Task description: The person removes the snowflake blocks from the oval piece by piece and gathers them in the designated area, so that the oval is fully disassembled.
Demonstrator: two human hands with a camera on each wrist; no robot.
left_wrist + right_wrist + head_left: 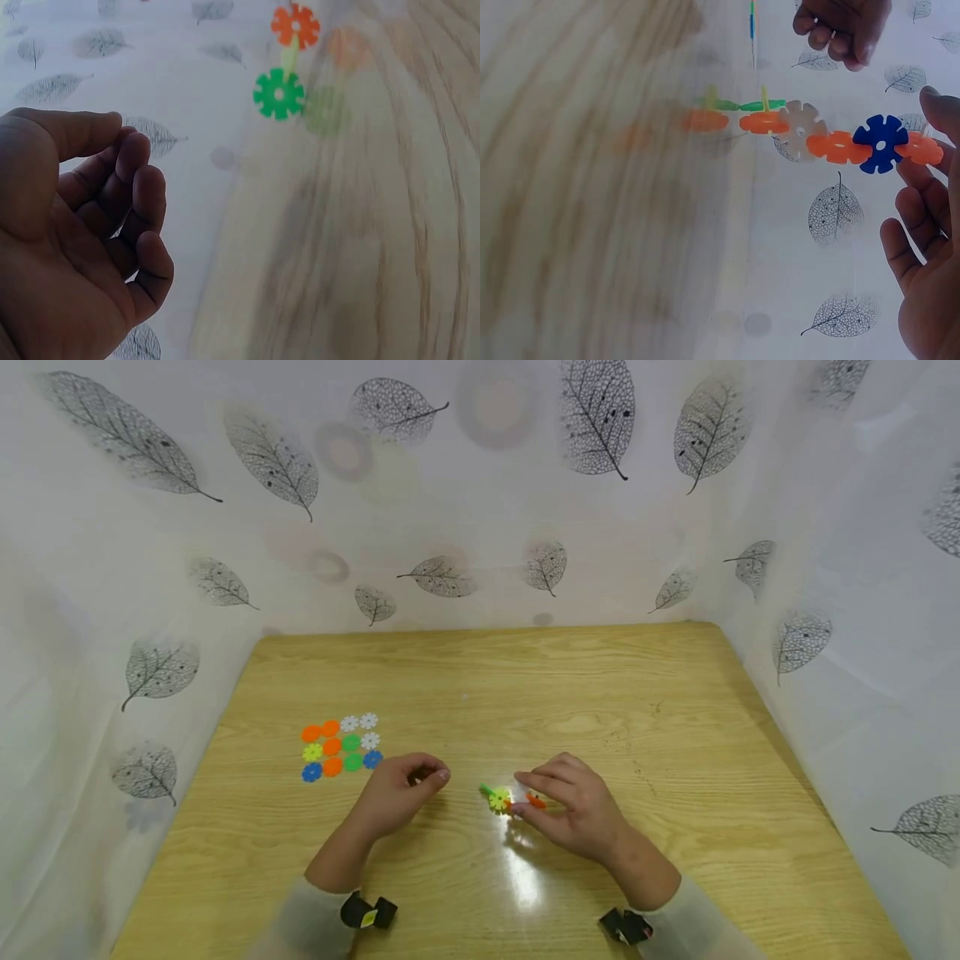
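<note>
My right hand (577,802) pinches one end of a chain of interlocking snowflake discs between thumb and fingers. In the right wrist view, an orange disc (928,155) at the fingertips joins a blue disc (867,154). Beyond these come another orange disc (826,152), a whitish disc (811,120), one more orange disc (759,128), a yellow one seen edge-on and a green disc (769,106). The green end points toward my left hand (401,789), which holds nothing; its fingers curl loosely toward the thumb, apart from the chain.
Loose discs lie in neat rows on the left of the wooden table (570,685), among them an orange disc (332,767), a yellow disc (312,752) and a blue disc (372,760) close by my left hand. Leaf-printed cloth (480,510) surrounds the table's back and sides.
</note>
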